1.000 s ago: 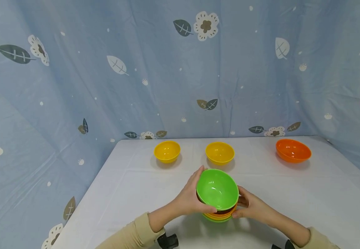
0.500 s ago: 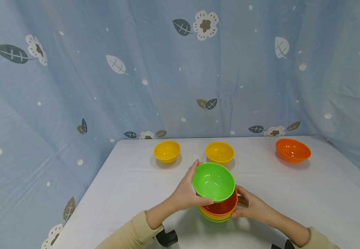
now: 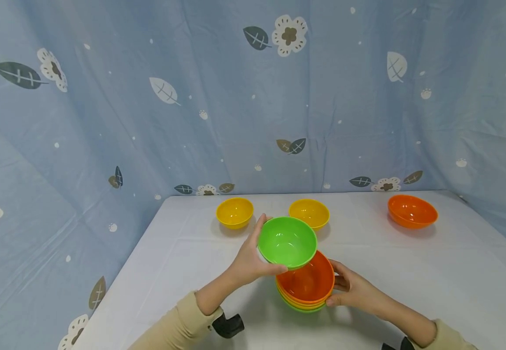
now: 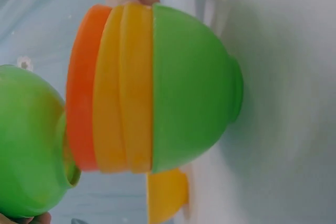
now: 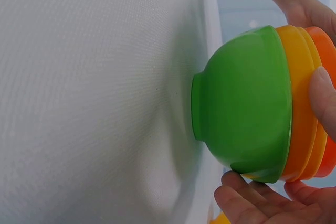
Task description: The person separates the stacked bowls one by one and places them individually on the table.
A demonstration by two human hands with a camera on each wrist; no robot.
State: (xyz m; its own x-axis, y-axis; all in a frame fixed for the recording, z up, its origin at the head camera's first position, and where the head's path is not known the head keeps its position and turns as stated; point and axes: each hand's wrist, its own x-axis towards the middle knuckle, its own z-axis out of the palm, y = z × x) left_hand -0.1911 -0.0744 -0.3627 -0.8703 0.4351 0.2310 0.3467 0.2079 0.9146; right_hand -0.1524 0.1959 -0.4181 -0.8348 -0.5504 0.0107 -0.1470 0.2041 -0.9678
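Note:
My left hand (image 3: 251, 260) grips a green bowl (image 3: 287, 242) by its side, thumb near its front rim, and holds it tilted above a stack of bowls. Topmost in that stack is an orange bowl (image 3: 307, 281). Below it are yellow bowls (image 4: 135, 87), with another green bowl (image 5: 247, 103) at the bottom, its foot on the table. From the right, my right hand (image 3: 354, 290) holds the stack, thumb against the yellow bowls and fingers under the far side in the right wrist view. In the left wrist view the lifted bowl hangs apart from most of the stack.
Toward the back of the white table (image 3: 183, 272) stand a yellow bowl (image 3: 234, 214) on the left, another yellow bowl (image 3: 312, 213) behind the lifted one, and an orange bowl (image 3: 412, 212) on the right. A blue patterned curtain (image 3: 218, 97) hangs behind.
My left hand has lifted the green bowl off the stack, up and to the left, which uncovers the orange bowl. My right hand stays at the stack.

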